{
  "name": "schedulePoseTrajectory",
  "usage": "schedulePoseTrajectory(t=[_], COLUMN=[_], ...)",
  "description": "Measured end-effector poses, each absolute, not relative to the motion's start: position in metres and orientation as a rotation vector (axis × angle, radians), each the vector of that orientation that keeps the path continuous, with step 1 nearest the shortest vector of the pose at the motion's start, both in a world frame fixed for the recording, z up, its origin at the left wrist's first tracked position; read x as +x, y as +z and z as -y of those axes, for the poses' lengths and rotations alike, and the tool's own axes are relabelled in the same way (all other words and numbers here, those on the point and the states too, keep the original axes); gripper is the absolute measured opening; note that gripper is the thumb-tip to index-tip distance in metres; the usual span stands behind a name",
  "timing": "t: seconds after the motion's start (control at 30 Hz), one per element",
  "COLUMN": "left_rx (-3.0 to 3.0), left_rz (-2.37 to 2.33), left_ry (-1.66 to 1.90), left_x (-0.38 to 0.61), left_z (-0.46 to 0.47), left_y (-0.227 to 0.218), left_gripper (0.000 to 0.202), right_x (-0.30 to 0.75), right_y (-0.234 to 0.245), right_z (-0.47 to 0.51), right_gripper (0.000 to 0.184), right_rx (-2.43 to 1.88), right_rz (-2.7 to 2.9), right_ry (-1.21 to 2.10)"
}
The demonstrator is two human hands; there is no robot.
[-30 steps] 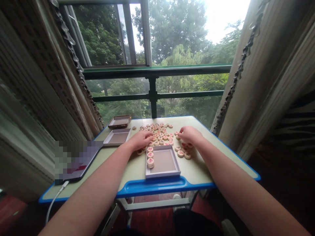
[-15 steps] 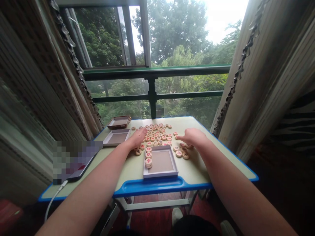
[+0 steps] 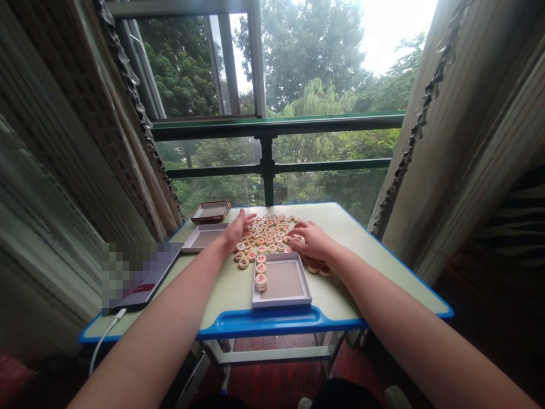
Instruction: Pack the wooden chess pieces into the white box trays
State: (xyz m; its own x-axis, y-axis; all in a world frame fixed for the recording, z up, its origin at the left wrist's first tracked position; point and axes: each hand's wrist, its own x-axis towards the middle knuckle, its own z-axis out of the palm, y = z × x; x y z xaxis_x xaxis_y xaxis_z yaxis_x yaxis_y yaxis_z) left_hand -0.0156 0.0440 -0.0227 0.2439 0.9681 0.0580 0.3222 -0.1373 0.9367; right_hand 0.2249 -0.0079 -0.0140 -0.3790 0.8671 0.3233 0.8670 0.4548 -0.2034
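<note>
Many round wooden Chinese chess pieces (image 3: 272, 233) with red or dark characters lie spread over the middle of the table. My left hand (image 3: 237, 230) is at their left edge, fingers stretched out towards the right. On the other side my right hand (image 3: 313, 241) is above the right edge of the spread, its fingers apart and slightly bent; whether the fingertips touch a piece I cannot tell. Some pieces below that palm are partly hidden. Nearer me stands a shallow white box tray (image 3: 284, 303), with red-marked pieces (image 3: 261, 279) lined up along its left side.
The table (image 3: 366, 267) has a blue edge and a blue pen groove (image 3: 268, 322) at the front. At the left lie a second white tray (image 3: 193, 247), a brown box lid (image 3: 211, 219) and a partly blurred device (image 3: 147, 284) with a white cable (image 3: 103, 336). Behind the table is a window railing (image 3: 332, 126).
My right hand has moved left to the spread and its fingers have opened out. My left hand has tilted up, its fingers lifted. The view has shifted slightly.
</note>
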Motion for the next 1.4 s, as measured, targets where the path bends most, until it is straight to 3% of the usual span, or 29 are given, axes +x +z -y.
schedulePoseTrajectory(t=[0.13,0.3,0.47,0.63,0.77,1.03,1.4], left_rx=[1.535,1.557,1.522,1.825,1.917,1.929,2.012], left_rz=[-1.201,-1.357,-1.368,-1.694,-1.72,-1.764,-1.69], left_ry=[1.059,1.12,1.319,1.039,0.816,0.732,0.875], left_x=[-0.014,-0.011,-0.018,-0.022,-0.02,-0.018,-0.022], left_z=[-0.044,-0.049,-0.056,-0.052,-0.044,-0.04,-0.046], left_y=[-0.027,-0.036,-0.031,-0.031,-0.033,-0.027,-0.031], left_gripper=[0.067,0.037,0.033,0.021,0.024,0.025,0.026], right_x=[0.222,0.226,0.228,0.229,0.229,0.229,0.219], right_y=[-0.022,-0.024,-0.024,-0.025,-0.025,-0.025,-0.007], right_z=[0.003,-0.002,-0.004,-0.005,-0.005,-0.007,0.014], right_gripper=[0.025,0.019,0.017,0.018,0.017,0.017,0.017], right_rx=[-1.356,-1.337,-1.361,-1.361,-1.361,-1.381,-1.202], right_rz=[2.374,2.314,2.22,2.205,2.185,2.198,2.318], right_ry=[0.054,0.101,0.122,0.158,0.161,0.174,0.362])
